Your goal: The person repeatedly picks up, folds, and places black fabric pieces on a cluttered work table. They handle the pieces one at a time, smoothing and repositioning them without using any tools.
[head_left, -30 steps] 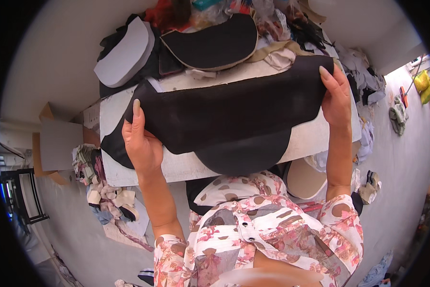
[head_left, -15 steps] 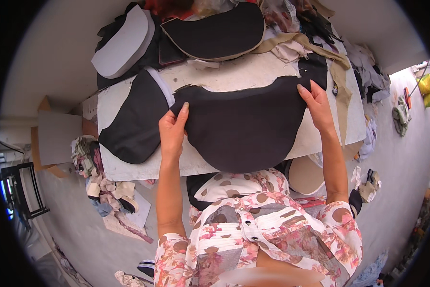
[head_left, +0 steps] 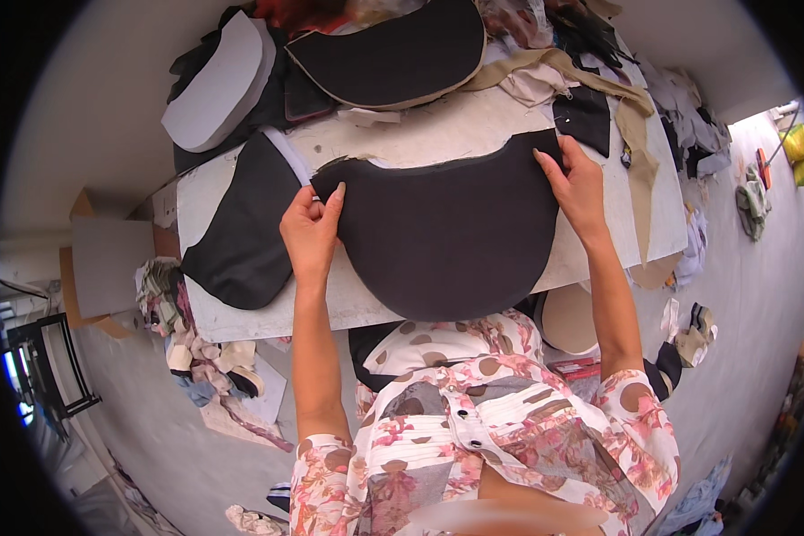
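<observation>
Between my two hands a black crescent-shaped fabric piece (head_left: 446,237) is spread, its rounded edge toward me and hanging past the table's near edge. My left hand (head_left: 314,228) pinches its upper left corner, thumb on top. At the upper right corner my right hand (head_left: 573,186) grips it the same way. The fingers under the cloth are partly hidden. Left of the held piece lies a black fabric stack (head_left: 241,232) with a white layer showing along its edge. Farther back rests another black crescent piece (head_left: 393,54) with a beige rim.
A white table (head_left: 339,143) stands in front of me. White curved panels (head_left: 218,85) lie at its far left. A beige fabric strip (head_left: 634,125) trails down the right side. Cloth scraps (head_left: 214,344) are heaped beside the table on the left, near a cardboard box (head_left: 107,259).
Both hands have shifted slightly left with the black piece. It now looks smoother and more evenly stretched, with the right corner drawn inward. Both hands keep their grip.
</observation>
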`<state>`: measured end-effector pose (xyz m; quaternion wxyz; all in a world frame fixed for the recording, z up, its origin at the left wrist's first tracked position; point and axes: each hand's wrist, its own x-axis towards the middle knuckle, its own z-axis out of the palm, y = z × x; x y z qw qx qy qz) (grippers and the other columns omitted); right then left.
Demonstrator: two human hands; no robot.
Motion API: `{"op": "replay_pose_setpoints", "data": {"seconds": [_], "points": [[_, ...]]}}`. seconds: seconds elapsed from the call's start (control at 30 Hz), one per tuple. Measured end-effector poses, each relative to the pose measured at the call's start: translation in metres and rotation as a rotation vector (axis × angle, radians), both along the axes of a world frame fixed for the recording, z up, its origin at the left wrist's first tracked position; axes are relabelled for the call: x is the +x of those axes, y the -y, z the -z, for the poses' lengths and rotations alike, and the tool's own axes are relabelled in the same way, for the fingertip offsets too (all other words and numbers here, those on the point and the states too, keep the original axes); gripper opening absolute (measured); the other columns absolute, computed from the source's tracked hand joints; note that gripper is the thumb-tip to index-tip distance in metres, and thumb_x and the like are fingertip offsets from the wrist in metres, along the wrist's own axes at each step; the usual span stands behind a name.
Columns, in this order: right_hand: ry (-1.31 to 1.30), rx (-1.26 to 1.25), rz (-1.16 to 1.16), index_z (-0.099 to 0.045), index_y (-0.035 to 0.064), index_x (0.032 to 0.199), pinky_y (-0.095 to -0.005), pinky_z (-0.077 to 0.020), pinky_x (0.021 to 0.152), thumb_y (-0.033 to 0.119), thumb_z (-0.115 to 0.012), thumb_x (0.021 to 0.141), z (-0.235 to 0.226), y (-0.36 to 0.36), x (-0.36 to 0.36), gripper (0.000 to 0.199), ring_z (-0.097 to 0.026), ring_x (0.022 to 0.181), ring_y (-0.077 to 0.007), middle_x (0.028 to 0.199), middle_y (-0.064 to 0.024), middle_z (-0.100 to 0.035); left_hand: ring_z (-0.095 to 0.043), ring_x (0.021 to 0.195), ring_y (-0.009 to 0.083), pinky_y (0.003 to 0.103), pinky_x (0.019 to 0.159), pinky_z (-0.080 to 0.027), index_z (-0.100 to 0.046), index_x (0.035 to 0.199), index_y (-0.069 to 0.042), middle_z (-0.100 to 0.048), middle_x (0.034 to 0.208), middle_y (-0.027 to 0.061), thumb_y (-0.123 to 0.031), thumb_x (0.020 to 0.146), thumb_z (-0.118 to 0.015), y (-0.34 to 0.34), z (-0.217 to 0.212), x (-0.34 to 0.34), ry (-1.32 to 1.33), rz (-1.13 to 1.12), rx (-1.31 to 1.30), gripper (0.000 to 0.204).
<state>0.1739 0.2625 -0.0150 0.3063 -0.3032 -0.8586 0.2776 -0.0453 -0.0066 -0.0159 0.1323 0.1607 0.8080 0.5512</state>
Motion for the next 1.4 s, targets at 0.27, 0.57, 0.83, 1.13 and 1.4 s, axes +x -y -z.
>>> {"op": "replay_pose_setpoints", "data": {"seconds": [0.27,0.57,0.83,1.13,1.4], "points": [[-0.109,0.267,-0.346,-0.067,0.0059,0.1,-0.0355,-0.052,0.076,0.006,-0.075,0.074,-0.06,0.037,0.003,0.027,-0.063,0.091,-0.0291,0.095,-0.0108,-0.066,-0.059,0.105,0.0247,0.034,0.089,-0.047,-0.066,0.115,-0.006,-0.063,0.112,0.0095,-0.017,0.08,-0.077,-0.008,-0.031,0.026,-0.695,0.078,-0.1,0.039],[0.178,0.29,-0.98,-0.058,0.007,0.082,-0.0335,-0.0402,0.066,0.015,-0.073,0.067,-0.057,0.09,0.025,0.023,-0.053,0.084,-0.0215,0.085,-0.0042,-0.054,-0.04,0.135,0.0348,0.055,0.111,-0.023,-0.07,0.11,-0.01,-0.054,0.135,0.0137,-0.019,0.083,-0.072,-0.012,-0.018,0.04,-0.759,0.465,-0.181,0.028],[0.178,0.453,-1.005,-0.057,0.0061,0.079,-0.0322,-0.0385,0.065,0.015,-0.062,0.068,-0.046,0.093,0.034,0.014,-0.051,0.082,-0.0195,0.082,-0.0042,-0.051,-0.04,0.135,0.0353,0.058,0.111,-0.022,-0.072,0.104,-0.01,-0.054,0.135,0.0145,-0.02,0.082,-0.072,-0.009,-0.015,0.038,-0.744,0.488,-0.182,0.024],[0.29,0.481,-1.041,-0.06,0.0076,0.084,-0.0332,-0.0388,0.066,0.022,-0.065,0.072,-0.049,0.091,0.038,0.019,-0.052,0.085,-0.0202,0.085,-0.0044,-0.052,-0.04,0.135,0.0359,0.057,0.11,-0.023,-0.071,0.096,-0.008,-0.054,0.135,0.0155,-0.023,0.079,-0.075,-0.005,-0.02,0.04,-0.758,0.496,-0.172,0.023],[0.348,0.282,-0.572,-0.04,0.0128,0.145,-0.0562,-0.015,0.115,0.045,-0.063,0.085,-0.054,0.068,0.002,0.072,-0.019,0.143,-0.0417,0.153,-0.0195,-0.026,-0.026,0.143,0.0359,0.061,0.112,-0.012,-0.056,0.133,-0.014,-0.034,0.151,0.0173,-0.036,0.08,-0.072,-0.014,-0.026,0.05,-0.852,0.561,-0.257,0.059]]}}
